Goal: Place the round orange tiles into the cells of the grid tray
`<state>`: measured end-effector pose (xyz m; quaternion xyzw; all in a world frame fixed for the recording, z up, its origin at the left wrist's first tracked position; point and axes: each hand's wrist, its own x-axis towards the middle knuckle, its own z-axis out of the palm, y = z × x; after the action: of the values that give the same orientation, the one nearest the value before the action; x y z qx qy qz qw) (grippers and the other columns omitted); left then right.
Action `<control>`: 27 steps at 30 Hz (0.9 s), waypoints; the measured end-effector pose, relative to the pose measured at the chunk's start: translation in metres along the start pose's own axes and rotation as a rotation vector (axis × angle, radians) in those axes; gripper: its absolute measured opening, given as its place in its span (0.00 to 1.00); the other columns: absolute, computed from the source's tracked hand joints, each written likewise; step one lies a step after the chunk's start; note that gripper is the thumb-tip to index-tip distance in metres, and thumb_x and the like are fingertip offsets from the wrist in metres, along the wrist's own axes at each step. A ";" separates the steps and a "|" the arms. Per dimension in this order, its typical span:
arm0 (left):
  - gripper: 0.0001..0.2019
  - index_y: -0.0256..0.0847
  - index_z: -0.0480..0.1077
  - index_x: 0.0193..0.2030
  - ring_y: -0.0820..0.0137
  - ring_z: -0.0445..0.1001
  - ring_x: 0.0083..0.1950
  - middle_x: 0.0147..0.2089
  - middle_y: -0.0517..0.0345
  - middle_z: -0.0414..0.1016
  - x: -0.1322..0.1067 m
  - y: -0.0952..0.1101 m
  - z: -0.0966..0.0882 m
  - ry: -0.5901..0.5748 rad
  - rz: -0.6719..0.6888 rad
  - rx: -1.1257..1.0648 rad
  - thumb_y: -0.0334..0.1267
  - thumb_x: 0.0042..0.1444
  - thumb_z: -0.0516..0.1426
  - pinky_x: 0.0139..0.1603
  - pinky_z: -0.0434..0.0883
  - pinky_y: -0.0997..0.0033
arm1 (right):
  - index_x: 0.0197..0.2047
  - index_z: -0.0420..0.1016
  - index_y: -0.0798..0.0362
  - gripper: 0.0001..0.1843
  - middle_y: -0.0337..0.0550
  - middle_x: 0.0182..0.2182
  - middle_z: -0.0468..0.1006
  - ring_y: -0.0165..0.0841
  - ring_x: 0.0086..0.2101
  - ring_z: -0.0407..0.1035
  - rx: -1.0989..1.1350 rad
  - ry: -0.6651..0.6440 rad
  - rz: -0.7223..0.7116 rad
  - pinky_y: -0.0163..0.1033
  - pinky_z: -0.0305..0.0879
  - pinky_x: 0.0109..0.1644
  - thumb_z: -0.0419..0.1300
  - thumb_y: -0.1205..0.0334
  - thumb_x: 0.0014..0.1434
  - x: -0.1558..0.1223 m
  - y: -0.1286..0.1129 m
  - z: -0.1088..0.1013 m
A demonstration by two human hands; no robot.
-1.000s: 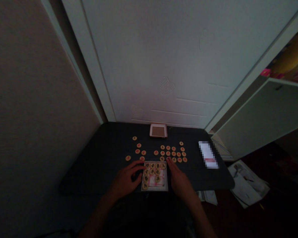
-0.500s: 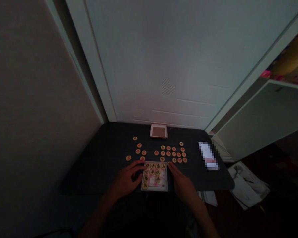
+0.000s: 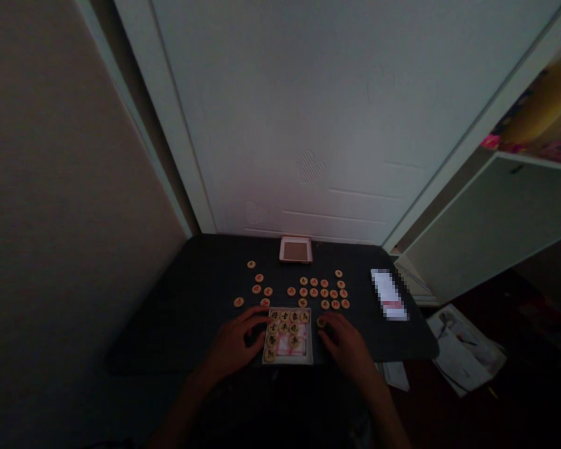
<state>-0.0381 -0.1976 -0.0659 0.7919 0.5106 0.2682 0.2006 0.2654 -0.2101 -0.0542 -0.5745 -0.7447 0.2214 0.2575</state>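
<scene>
1. While the open box (image 3: 309, 340) is set at the lower centre of the frame, by the near edge of the worktop (image 3: 191, 274), its left side is touched by the left hand (image 3: 238, 337), presumably so that it is kept from sliding. Whether it is clasped or merely braced by that grip cannot be told.

2. At the lower centre-right, just beside the box, a dark-marked disc (image 3: 321, 322) is met by the fingertips of the right hand (image 3: 348, 343). Whether it is pinched or only touched cannot be told; the curled index finger and thumb appear suited to so small a round.

3. Inside the box, dark-marked discs (image 3: 283, 327) are laid face up along the far and left walls, probably so that space is used tidily. Pink-lined paper (image 3: 285, 345) is left exposed at the near right.

4. Beyond the hands, loose discs, mostly red-marked, are spread in a left cluster (image 3: 257, 289) and a right cluster (image 3: 313, 292), perhaps sorted by colour.

5. At the worktop's far edge, a second shallow box (image 3: 295, 251) is placed, seemingly out of the way.
</scene>
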 end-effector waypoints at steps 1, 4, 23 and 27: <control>0.15 0.55 0.75 0.54 0.71 0.78 0.38 0.64 0.62 0.71 0.000 -0.001 0.000 -0.003 0.002 0.001 0.39 0.61 0.56 0.43 0.77 0.69 | 0.54 0.76 0.50 0.16 0.48 0.54 0.77 0.39 0.53 0.73 0.001 -0.016 -0.011 0.45 0.68 0.61 0.59 0.64 0.63 0.000 0.002 0.002; 0.16 0.54 0.74 0.54 0.68 0.79 0.46 0.64 0.62 0.70 0.000 -0.002 0.002 -0.003 0.003 0.001 0.39 0.62 0.55 0.46 0.77 0.69 | 0.53 0.77 0.50 0.16 0.48 0.53 0.78 0.40 0.52 0.74 0.007 -0.030 -0.033 0.45 0.69 0.59 0.59 0.65 0.62 0.001 0.006 0.006; 0.16 0.56 0.74 0.54 0.72 0.78 0.38 0.66 0.63 0.69 0.000 0.001 0.001 0.009 -0.003 0.000 0.39 0.61 0.57 0.40 0.76 0.71 | 0.48 0.78 0.48 0.12 0.44 0.40 0.81 0.36 0.37 0.76 0.080 0.020 -0.056 0.40 0.73 0.43 0.59 0.64 0.62 -0.002 -0.002 -0.002; 0.16 0.55 0.74 0.54 0.72 0.78 0.38 0.66 0.63 0.69 -0.001 -0.001 0.002 0.009 0.002 0.017 0.38 0.61 0.56 0.42 0.76 0.69 | 0.51 0.76 0.48 0.15 0.45 0.45 0.80 0.37 0.44 0.76 0.159 0.053 -0.093 0.41 0.72 0.50 0.59 0.65 0.62 0.001 -0.007 -0.009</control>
<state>-0.0375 -0.1982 -0.0685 0.7930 0.5129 0.2676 0.1911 0.2654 -0.2107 -0.0427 -0.5228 -0.7435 0.2522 0.3320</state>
